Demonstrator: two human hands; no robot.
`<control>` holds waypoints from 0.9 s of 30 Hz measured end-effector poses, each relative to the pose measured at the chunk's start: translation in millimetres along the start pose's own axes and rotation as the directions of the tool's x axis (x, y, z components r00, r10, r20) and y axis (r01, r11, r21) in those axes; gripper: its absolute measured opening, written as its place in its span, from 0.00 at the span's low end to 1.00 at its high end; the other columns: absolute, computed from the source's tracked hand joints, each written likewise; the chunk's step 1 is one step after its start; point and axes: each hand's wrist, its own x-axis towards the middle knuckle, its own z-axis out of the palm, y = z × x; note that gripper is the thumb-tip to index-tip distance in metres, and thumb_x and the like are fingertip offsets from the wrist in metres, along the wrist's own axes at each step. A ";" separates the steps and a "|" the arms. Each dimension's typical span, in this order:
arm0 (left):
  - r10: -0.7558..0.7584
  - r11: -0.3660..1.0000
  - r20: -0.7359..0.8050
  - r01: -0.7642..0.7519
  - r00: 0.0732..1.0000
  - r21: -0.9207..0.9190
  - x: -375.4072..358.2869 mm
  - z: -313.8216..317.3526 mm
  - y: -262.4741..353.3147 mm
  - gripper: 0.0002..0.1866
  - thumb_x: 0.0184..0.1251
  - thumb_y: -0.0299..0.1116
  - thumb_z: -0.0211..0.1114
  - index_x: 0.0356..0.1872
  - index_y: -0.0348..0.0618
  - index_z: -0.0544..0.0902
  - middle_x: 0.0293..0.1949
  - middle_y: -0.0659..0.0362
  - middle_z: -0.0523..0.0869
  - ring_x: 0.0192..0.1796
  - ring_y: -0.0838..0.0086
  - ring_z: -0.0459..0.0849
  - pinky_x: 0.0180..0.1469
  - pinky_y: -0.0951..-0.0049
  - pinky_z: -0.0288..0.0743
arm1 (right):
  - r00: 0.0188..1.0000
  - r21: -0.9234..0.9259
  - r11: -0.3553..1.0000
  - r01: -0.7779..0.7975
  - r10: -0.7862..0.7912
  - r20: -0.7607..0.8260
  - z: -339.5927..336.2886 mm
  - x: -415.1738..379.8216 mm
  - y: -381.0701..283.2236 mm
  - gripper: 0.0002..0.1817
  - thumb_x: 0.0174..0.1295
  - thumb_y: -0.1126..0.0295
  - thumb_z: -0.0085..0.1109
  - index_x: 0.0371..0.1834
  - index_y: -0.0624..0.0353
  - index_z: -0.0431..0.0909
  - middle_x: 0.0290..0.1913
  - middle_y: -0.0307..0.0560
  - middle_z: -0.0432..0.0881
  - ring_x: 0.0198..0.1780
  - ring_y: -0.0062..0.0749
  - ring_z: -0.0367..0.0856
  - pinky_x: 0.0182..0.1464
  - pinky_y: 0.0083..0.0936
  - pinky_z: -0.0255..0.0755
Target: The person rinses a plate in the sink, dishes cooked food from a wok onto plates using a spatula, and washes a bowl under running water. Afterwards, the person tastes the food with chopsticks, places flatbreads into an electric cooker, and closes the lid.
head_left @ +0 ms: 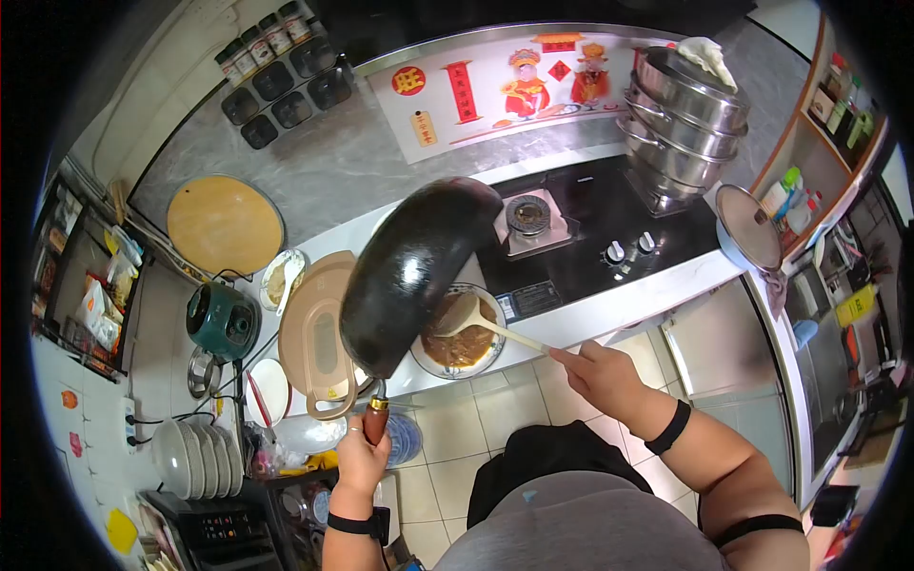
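Note:
My left hand (363,455) is closed round the wooden handle of a black wok (411,266), which is tipped on its side with its dark underside towards me. In my right hand (602,376) is the handle of a pale spatula (466,316). The spatula's head rests over a patterned plate (496,354) on the counter, in brown, saucy food (463,348). The wok's raised edge is just above the plate's left side. The inside of the wok is hidden.
A black gas stove (595,219) stands behind the plate, with stacked steamer pots (685,128) on its right. A beige oval basin (309,333) lies left of the wok. Further left are a green cooker (223,320), a small spoon dish (283,278) and stacked bowls (195,459).

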 end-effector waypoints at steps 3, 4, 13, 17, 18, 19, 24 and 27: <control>0.011 0.998 0.000 -0.011 1.000 -0.068 -3.7 9.7 -1.1 0.15 0.51 0.26 0.65 0.41 0.35 0.73 0.28 0.47 0.81 0.30 0.56 0.82 0.35 0.65 0.74 | 0.986 0.179 0.975 -0.131 0.147 -0.081 -4.2 -22.1 6.2 0.18 0.54 0.74 0.56 0.50 0.50 0.78 0.24 0.45 0.74 0.22 0.34 0.74 0.24 0.27 0.70; 0.019 0.998 -0.002 -0.019 1.000 -0.064 -6.6 12.5 2.2 0.15 0.51 0.26 0.65 0.41 0.35 0.73 0.28 0.47 0.81 0.30 0.56 0.82 0.35 0.65 0.74 | 0.985 0.180 0.975 -0.133 0.150 -0.089 -4.1 -30.0 9.1 0.18 0.54 0.74 0.56 0.50 0.50 0.78 0.24 0.45 0.74 0.22 0.34 0.74 0.24 0.27 0.70; -0.005 0.817 0.354 0.208 0.935 -0.538 -56.2 47.6 111.1 0.13 0.56 0.25 0.60 0.41 0.38 0.69 0.21 0.59 0.74 0.18 0.76 0.74 0.22 0.74 0.69 | 0.692 0.843 0.045 -0.535 0.596 0.407 -76.3 -173.4 57.0 0.17 0.66 0.69 0.46 0.56 0.61 0.73 0.22 0.34 0.70 0.24 0.16 0.65 0.28 0.15 0.63; 0.108 0.683 0.528 0.323 0.842 -0.655 -98.1 84.0 188.2 0.06 0.57 0.23 0.53 0.33 0.40 0.66 0.17 0.62 0.69 0.14 0.79 0.68 0.17 0.79 0.65 | 0.615 0.885 -0.037 -0.465 0.705 0.353 -127.9 -276.8 71.8 0.18 0.67 0.69 0.43 0.58 0.61 0.71 0.24 0.34 0.70 0.26 0.16 0.65 0.29 0.13 0.61; 0.148 0.679 0.570 0.336 0.808 -0.653 -108.2 96.6 201.9 0.06 0.56 0.23 0.53 0.33 0.39 0.66 0.17 0.62 0.69 0.14 0.79 0.67 0.17 0.79 0.64 | 0.598 0.905 -0.049 -0.423 0.735 0.320 -139.4 -306.7 71.4 0.18 0.67 0.69 0.43 0.59 0.60 0.70 0.24 0.34 0.70 0.26 0.16 0.64 0.29 0.14 0.60; 0.191 0.675 0.611 0.349 0.768 -0.650 -119.1 110.8 217.8 0.05 0.56 0.23 0.52 0.33 0.38 0.66 0.17 0.61 0.69 0.14 0.80 0.67 0.17 0.79 0.64 | 0.542 0.912 -0.046 -0.407 0.792 0.281 -153.4 -333.9 69.1 0.18 0.67 0.69 0.43 0.59 0.60 0.70 0.24 0.34 0.70 0.26 0.16 0.64 0.29 0.14 0.60; 0.352 0.706 0.783 0.404 0.512 -0.582 -168.0 165.2 319.9 0.05 0.55 0.22 0.52 0.33 0.38 0.68 0.18 0.61 0.69 0.14 0.79 0.67 0.17 0.79 0.63 | 0.535 0.957 0.031 -0.288 0.834 0.134 -227.2 -431.1 56.6 0.20 0.65 0.71 0.42 0.61 0.62 0.67 0.25 0.34 0.69 0.26 0.17 0.62 0.29 0.14 0.59; 0.390 0.737 0.864 0.455 0.319 -0.500 -190.0 197.7 376.5 0.06 0.58 0.24 0.55 0.36 0.38 0.69 0.20 0.60 0.70 0.16 0.79 0.67 0.19 0.79 0.64 | 0.428 0.970 0.081 -0.229 0.904 0.026 -249.7 -472.8 47.5 0.21 0.64 0.73 0.41 0.60 0.63 0.67 0.25 0.35 0.69 0.27 0.17 0.63 0.29 0.14 0.59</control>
